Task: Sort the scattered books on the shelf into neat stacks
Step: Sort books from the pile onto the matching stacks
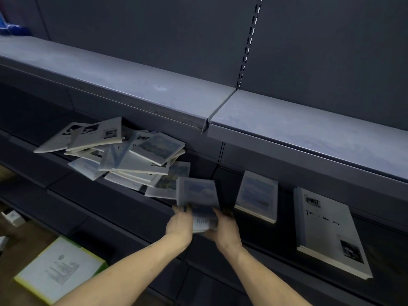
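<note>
Both hands held a small blue-covered book at the front of the dark shelf.

Nearest, a white box (59, 270) with yellow-green edges lay on the floor at left. The left hand (180, 224) and right hand (225, 228) gripped the blurred book (197, 195) from either side, fingers curled round its near edge. Right of it lay a small neat stack (257, 195), and further right a larger stack (329, 230) of white books. Further left, a scattered pile (123, 155) of books sprawled on the shelf (123, 204), under the grey upper shelf (136, 85).
</note>
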### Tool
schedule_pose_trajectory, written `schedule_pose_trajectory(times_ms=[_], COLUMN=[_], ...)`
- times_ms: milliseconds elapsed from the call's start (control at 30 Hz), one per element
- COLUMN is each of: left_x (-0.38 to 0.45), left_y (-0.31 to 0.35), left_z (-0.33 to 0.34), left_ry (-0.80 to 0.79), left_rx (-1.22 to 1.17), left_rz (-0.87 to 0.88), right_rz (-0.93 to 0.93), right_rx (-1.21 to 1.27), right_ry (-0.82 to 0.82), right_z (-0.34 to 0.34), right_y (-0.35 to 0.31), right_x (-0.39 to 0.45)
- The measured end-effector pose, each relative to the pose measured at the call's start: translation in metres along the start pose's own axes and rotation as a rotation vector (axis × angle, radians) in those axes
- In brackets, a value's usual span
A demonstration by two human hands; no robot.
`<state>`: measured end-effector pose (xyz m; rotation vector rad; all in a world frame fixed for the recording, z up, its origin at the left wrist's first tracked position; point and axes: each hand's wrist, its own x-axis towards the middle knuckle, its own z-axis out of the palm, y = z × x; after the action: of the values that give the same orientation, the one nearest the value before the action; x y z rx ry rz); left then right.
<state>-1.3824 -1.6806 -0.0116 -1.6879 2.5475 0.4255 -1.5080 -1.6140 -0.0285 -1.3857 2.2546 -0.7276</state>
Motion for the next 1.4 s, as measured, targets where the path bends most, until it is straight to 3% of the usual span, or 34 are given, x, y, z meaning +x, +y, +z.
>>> schedule_pose_trajectory(times_ms=[400, 700, 900, 1100, 1400], left_x=[-0.007, -0.003, 0.002, 0.009, 0.011], left_y=[0.013, 0.007, 0.024, 0.057, 0.117], left_z=[0.016, 0.021, 0.009, -0.006, -0.009], left_ry=[0.014, 0.142, 0.178, 0.239, 0.159], left_rx=[0.189, 0.139, 0.103, 0.063, 0.037], left_rz=[-0.036, -0.036, 0.027, 0.13, 0.356], right_rz=[0.011, 0.001, -0.08, -0.188, -0.01], right_rx=[-0.403, -0.262, -0.011, -0.191, -0.165], right_ry=[-0.141, -0.037, 0.096, 0.245, 0.235], right_z=[-0.002, 0.001, -0.009, -0.042, -0.083], right_y=[-0.016, -0.014, -0.004, 0.021, 0.068], right_x=[-0.008, -0.008, -0.013, -0.018, -0.035])
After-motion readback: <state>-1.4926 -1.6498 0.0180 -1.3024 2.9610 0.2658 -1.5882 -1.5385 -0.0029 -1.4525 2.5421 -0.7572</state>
